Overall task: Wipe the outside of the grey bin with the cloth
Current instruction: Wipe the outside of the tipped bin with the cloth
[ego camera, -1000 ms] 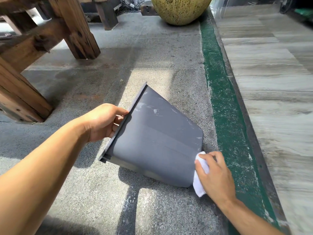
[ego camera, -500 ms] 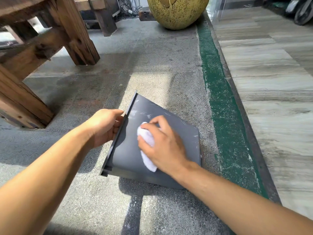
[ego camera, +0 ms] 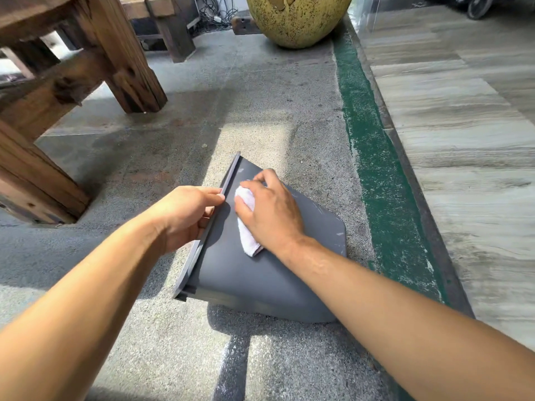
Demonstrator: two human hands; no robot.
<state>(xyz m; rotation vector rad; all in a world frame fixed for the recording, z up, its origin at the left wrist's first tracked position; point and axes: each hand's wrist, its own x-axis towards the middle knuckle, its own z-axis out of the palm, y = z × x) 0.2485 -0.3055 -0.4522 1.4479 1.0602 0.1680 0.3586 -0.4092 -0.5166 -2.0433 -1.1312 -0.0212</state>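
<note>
Rough grey concrete [ego camera: 260, 91] fills most of the frame, with a green painted strip [ego camera: 373, 157] running down the right of centre and pale wood-grain flooring [ego camera: 463, 146] beyond it. Heavy wooden legs [ego camera: 127, 62] stand at the upper left, and a speckled yellow-green pot [ego camera: 295, 18] sits at the top centre. Lying on its side at the middle of the frame is the grey bin [ego camera: 260, 279], its rim toward the left and its base toward the right; its mouth faces away from the camera, so what is inside cannot be seen. The left hand [ego camera: 185, 215] grips the rim, fingers curled over the edge, as it did in both earlier frames. The right hand [ego camera: 272, 212] presses the white cloth [ego camera: 246, 224] onto the bin's upturned side, fingers bent over the wad and holding it. A second ago that hand and cloth were at the bin's base corner, lower right; half a second ago they had crossed to the upper side near the rim, and now they sit closer still to the rim, just beside the left hand. Pale scuffs show near the base edge at the right, though whether they are dust or scratches is hard to tell.
</note>
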